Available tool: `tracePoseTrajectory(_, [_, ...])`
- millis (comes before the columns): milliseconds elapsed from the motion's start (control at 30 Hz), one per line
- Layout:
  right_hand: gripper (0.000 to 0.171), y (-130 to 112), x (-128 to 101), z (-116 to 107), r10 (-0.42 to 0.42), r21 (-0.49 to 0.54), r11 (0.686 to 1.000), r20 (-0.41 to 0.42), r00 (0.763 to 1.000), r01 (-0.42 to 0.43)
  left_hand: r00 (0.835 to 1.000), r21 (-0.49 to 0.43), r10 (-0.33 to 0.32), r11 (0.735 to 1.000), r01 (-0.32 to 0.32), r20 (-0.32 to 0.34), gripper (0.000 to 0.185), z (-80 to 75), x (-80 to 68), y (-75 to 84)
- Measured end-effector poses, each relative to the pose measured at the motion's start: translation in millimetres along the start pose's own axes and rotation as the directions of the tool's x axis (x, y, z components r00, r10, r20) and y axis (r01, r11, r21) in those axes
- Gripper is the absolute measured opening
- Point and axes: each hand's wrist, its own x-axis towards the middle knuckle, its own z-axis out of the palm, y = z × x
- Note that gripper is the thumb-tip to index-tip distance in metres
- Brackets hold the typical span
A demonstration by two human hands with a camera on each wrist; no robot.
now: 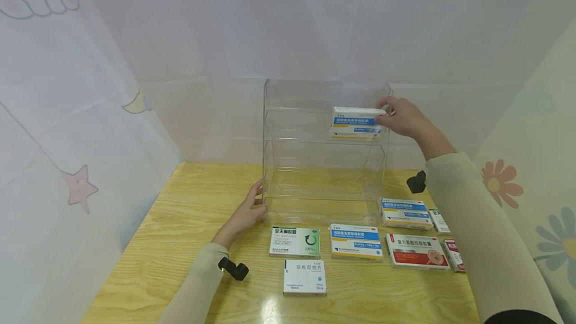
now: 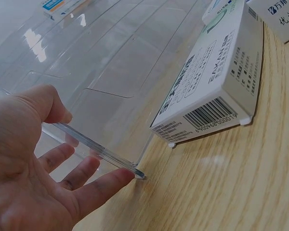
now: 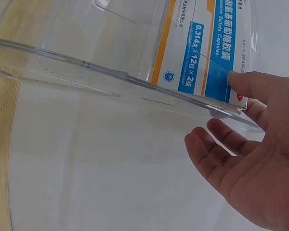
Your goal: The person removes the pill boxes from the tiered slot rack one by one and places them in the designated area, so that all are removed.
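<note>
A clear plastic display rack [image 1: 297,125] with stepped tiers stands upright on the table. My left hand [image 1: 245,215] grips the rack's lower left side edge; in the left wrist view its thumb is on one side of the panel and its fingers on the other. At the rack's upper right, my right hand [image 1: 407,118] pinches the right end of a blue-and-white medicine box [image 1: 353,125], thumb on its printed front. That box sits upright in an upper tier, close to the right side panel [image 3: 130,79]. Part of the right index finger is hidden behind the box.
On the wooden table [image 1: 180,244] before the rack lie a green-and-white box [image 1: 294,242], a white box [image 1: 304,277], two blue-and-white boxes [image 1: 356,242] and a red-and-white box [image 1: 417,251]. Two more boxes are partly hidden by the right sleeve [image 1: 486,234]. A pale cloth [image 1: 216,114] hangs behind.
</note>
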Motion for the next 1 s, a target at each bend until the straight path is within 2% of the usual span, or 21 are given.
tracePoseTrajectory(133, [0.037, -2, 1, 0, -0.003, -0.017, 1.0, 0.009, 1.0, 0.003, 1.0, 0.003, 0.012, 1.0, -0.012, -0.006, 0.085, -0.6, -0.1, 0.1])
tracePoseTrajectory(333, [0.042, -4, 3, -1, 0.0, -0.06, 0.998, 0.047, 0.999, 0.003, 1.0, 0.004, 0.018, 1.0, -0.018, -0.014, 0.085, -0.5, 0.7, 1.5])
tracePoseTrajectory(567, [0.047, 2, 0, -3, -0.027, -0.065, 0.998, 0.016, 0.999, 0.028, 1.0, 0.016, 0.006, 1.0, -0.006, -0.013, 0.085, -0.2, 3.0, -0.9])
tracePoseTrajectory(700, [0.05, 1, -4, -7, -0.046, -0.031, 0.999, -0.038, 0.998, 0.044, 1.0, 0.014, 0.002, 1.0, -0.002, -0.011, 0.085, -0.5, 2.5, -1.4])
tracePoseTrajectory(833, [0.053, -4, -9, -13, -0.053, -0.013, 0.999, -0.126, 0.991, 0.052, 1.0, 0.007, -0.007, 1.0, 0.007, 0.0, 0.086, -0.6, 1.1, 1.5])
tracePoseTrajectory(1000, [0.049, -14, -16, -19, -0.086, 0.031, 0.995, -0.241, 0.967, 0.096, 1.0, -0.001, -0.015, 1.0, 0.015, 0.026, 0.086, -0.6, -10.8, 23.9])
